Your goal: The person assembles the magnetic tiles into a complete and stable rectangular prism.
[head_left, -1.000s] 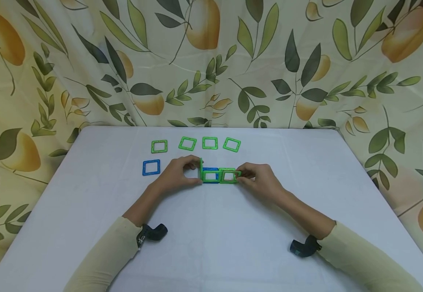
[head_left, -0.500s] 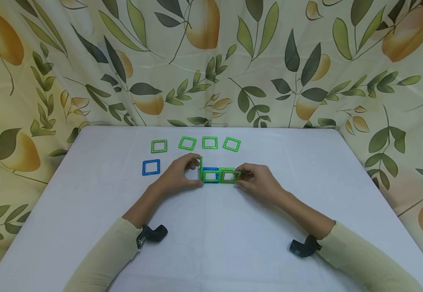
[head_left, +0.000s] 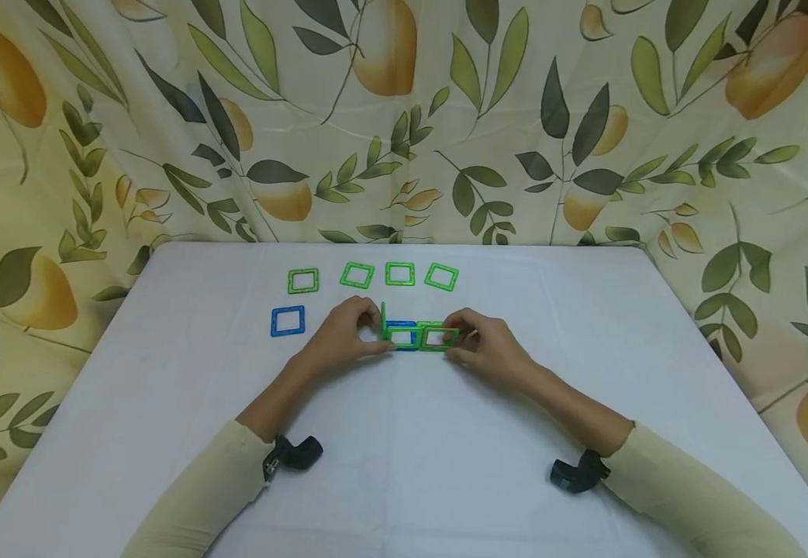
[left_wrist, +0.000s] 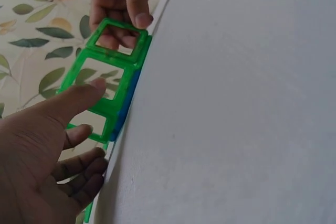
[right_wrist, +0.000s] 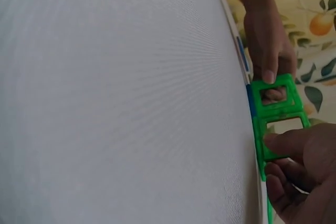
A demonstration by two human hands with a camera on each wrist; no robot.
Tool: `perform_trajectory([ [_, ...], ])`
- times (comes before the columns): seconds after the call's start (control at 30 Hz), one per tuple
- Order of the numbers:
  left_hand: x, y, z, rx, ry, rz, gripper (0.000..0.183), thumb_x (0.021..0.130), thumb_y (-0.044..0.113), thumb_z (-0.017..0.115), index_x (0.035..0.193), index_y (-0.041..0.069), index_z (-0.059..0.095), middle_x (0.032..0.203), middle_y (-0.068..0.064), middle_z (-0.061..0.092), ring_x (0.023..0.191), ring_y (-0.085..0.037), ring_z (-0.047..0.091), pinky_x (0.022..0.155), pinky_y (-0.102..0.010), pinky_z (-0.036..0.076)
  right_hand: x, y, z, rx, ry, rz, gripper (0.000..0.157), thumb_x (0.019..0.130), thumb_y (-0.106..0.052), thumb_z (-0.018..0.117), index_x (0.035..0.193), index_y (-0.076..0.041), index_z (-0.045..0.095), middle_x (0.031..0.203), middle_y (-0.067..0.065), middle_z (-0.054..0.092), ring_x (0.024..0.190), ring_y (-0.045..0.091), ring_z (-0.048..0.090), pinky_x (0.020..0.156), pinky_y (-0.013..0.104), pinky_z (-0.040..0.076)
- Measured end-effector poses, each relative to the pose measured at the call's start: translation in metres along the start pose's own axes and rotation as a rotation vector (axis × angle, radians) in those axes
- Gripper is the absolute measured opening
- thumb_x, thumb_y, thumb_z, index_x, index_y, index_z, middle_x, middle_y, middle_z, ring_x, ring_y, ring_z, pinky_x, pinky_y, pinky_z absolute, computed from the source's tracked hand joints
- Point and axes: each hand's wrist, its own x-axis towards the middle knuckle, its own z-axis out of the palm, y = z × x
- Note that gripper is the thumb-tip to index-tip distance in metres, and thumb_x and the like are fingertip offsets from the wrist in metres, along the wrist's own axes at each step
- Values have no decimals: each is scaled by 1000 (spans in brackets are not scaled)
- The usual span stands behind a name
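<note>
Several square magnetic tiles stand joined at the table's middle in the head view. A blue tile and a green tile lie flat as a base. Along the front stand two green tiles, a left one and a right one; another green tile stands edge-on at the left end. My left hand holds the left end, thumb at the front and fingers by the edge-on tile. With thumb in front and fingers behind, my right hand pinches the right front tile. Some fingertips are hidden behind tiles.
Behind the joined tiles, several loose green tiles lie in a row on the white table. A loose blue tile lies left of my left hand. A leaf-patterned cloth hangs beyond the far edge.
My right hand's fingers have shifted slightly left along the right front tile. The left thumb has slid a little right across the front. The joined tiles stay in place.
</note>
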Motion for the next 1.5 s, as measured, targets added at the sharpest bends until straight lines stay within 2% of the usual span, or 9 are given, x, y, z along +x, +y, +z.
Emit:
perform_trajectory([
  [0.2,0,5,3,35,26,-23,34,82,22,94,97,9,65,98,-2,61,94,-21,54,88,-36,51,1,-1,2,-4,-50,9,37,88,-3,85,121,-5,68,102,-2,76,87,18,63,73,30,52],
  [0.43,3,9,5,86,32,-42,25,85,19,91,96,10,71,94,1,65,92,-20,56,87,-36,51,1,-1,4,-13,-85,6,38,85,-12,89,118,-8,71,98,-7,74,83,17,60,74,31,49],
  [0.67,5,12,7,90,32,-42,19,88,19,88,99,11,75,90,4,68,91,-20,55,87,-39,48,-1,-6,9,-45,-151,-5,50,81,-25,94,122,-12,70,98,-10,69,90,17,59,82,36,50],
  [0.8,6,11,8,91,46,-43,19,89,17,86,102,10,75,92,3,69,91,-20,57,87,-40,49,-3,-12,12,-16,-185,-17,57,79,-28,96,125,-10,67,99,-9,70,94,16,62,87,39,51],
  [0.97,10,10,12,75,79,-23,17,90,14,85,102,9,75,94,1,72,90,-18,64,85,-38,54,-5,-16,17,20,-205,-35,63,78,-30,97,127,-9,64,102,-7,70,96,13,63,90,38,52],
  [1.17,13,12,15,-17,105,-19,15,91,6,82,104,3,74,93,-5,76,86,-18,72,79,-34,59,-8,-20,23,26,-202,-67,66,76,-28,98,127,-10,61,107,-3,67,98,15,61,89,36,52],
  [1.33,16,14,17,-67,93,-38,20,93,4,80,111,0,72,104,-12,78,96,-22,76,85,-33,60,-10,-24,29,22,-211,-86,67,75,-31,98,127,-11,61,111,-6,64,100,17,59,89,35,51],
  [1.5,18,15,19,-78,89,-39,19,93,0,77,112,0,73,106,-13,79,98,-23,76,87,-35,60,-12,-27,32,30,-217,-122,65,75,-30,99,126,-12,63,115,-7,65,103,17,57,92,34,50],
])
